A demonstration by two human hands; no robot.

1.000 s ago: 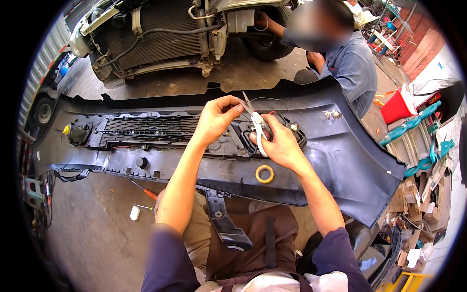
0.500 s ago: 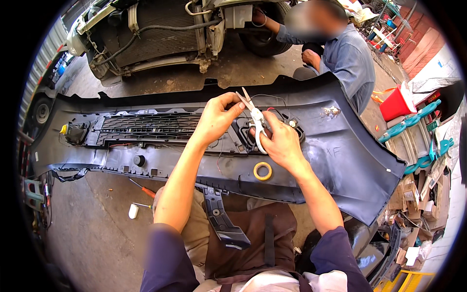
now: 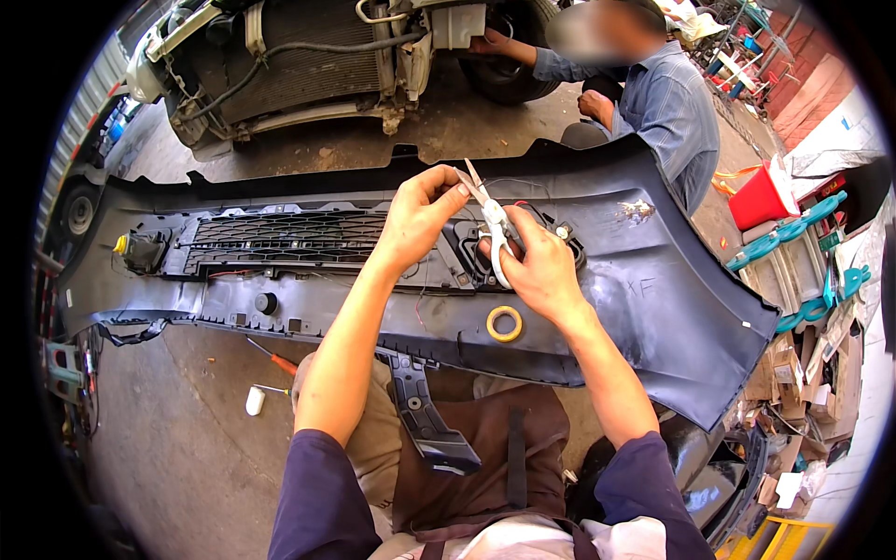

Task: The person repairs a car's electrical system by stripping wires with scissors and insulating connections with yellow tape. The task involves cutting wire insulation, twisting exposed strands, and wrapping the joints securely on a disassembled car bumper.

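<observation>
My right hand [image 3: 541, 261] holds a pair of scissors [image 3: 495, 220] with white handles, its blades parted and pointing away from me. Beside the blades, the fingertips of my left hand [image 3: 420, 211] are pinched together. Whatever they grip is too small to make out. A thin dark wire [image 3: 519, 181] curves just right of the blades. Both hands are above a large black car bumper [image 3: 653, 271], lying with its inner side up. A mesh grille [image 3: 289, 241] is set into it, left of my hands. Below my right hand, a yellow tape roll [image 3: 504, 324] rests on the bumper.
Ahead stands a car front with its radiator [image 3: 303, 84] exposed. A person in a blue shirt [image 3: 667, 112] crouches by its wheel [image 3: 509, 70]. At right are a red bucket [image 3: 763, 198] and piled cardboard [image 3: 793, 373]. A screwdriver [image 3: 283, 363] is on the floor at left.
Both hands and the scissors have shifted very slightly away from me. The person's arm by the wheel has moved a little.
</observation>
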